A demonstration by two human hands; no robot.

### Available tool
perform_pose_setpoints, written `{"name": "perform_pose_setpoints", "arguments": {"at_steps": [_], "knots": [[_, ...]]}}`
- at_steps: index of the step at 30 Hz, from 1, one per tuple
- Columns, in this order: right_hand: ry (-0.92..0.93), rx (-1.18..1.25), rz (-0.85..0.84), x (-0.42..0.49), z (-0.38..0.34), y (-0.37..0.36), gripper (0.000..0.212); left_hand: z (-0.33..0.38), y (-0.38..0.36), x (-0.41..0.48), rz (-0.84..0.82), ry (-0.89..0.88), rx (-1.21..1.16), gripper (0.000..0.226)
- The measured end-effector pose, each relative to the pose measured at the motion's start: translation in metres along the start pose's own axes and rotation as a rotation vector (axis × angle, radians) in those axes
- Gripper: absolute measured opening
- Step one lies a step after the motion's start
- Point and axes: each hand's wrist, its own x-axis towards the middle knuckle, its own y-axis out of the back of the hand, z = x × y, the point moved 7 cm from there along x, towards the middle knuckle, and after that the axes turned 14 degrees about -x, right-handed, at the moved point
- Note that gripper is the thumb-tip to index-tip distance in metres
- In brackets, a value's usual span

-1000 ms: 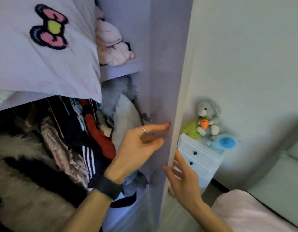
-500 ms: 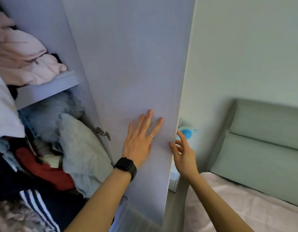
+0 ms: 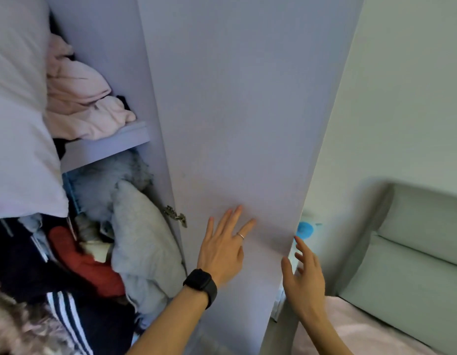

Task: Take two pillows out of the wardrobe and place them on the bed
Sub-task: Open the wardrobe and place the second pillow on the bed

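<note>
Head view. Shows the left hand (image 3: 222,252) laid flat against the lilac wardrobe door (image 3: 242,124), fingers straight and spread, holding nothing. Carries a thin ring on one finger and a black watch (image 3: 200,285) at the wrist.

Places the right hand (image 3: 305,275) at the door's free edge, fingers straight and loosely apart, gripping nothing. Contact with the edge not decidable.

Locates the pale pillow (image 3: 19,139) at the far left, inside the wardrobe (image 3: 101,60), with its lower corner hanging past the front of the shelf (image 3: 107,147). Sets a crumpled pink garment (image 3: 81,106) on that shelf, just beside the pillow.

Below the shelf, shows a grey padded item (image 3: 142,239) (pillow or garment, not decidable) next to a red garment (image 3: 81,262) and a dark garment with white stripes (image 3: 66,316). Marks a metal hinge (image 3: 176,215) where door meets carcass.

Puts the bed (image 3: 350,329), pink-sheeted, at lower right beyond the door, backed by a pale green padded headboard (image 3: 414,252) and well apart from the pillow. Leaves a blurred blue object (image 3: 305,229) partly hidden behind the door edge.
</note>
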Motion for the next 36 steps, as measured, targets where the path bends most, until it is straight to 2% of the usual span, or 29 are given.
{"name": "perform_pose_setpoints", "arguments": {"at_steps": [3, 6, 9, 15, 18, 21, 25, 32, 36], "knots": [[0.155, -0.072, 0.012, -0.025, -0.024, -0.009, 0.038, -0.038, 0.01, -0.027, -0.024, 0.152, -0.035, 0.063], [0.309, -0.076, -0.091, -0.032, -0.063, -0.032, 0.029, -0.065, 0.039, -0.055, 0.019, 0.248, -0.066, 0.057], [0.492, -0.069, -0.145, -0.025, -0.112, -0.055, 0.026, -0.08, 0.089, -0.075, 0.167, 0.302, -0.062, 0.05], [0.772, 0.139, -0.106, 0.003, -0.245, -0.087, 0.026, -0.081, 0.232, -0.078, 0.457, 0.245, 0.133, 0.041], [0.826, 0.286, -0.124, 0.018, -0.315, -0.091, 0.033, -0.071, 0.315, -0.072, 0.613, 0.226, 0.27, 0.037], [0.883, 0.383, -0.162, 0.029, -0.383, -0.094, 0.033, -0.063, 0.386, -0.065, 0.685, 0.229, 0.457, 0.036], [0.978, 0.458, -0.134, 0.041, -0.463, -0.091, 0.031, -0.074, 0.466, -0.061, 0.728, 0.381, 0.604, 0.039], [1.004, 0.459, -0.264, 0.077, -0.584, -0.103, 0.031, -0.124, 0.567, -0.073, 0.696, 0.683, 0.703, 0.043], [0.931, 0.385, -0.421, 0.1, -0.637, -0.135, 0.05, -0.159, 0.613, -0.068, 0.68, 0.78, 0.773, 0.041]]}}
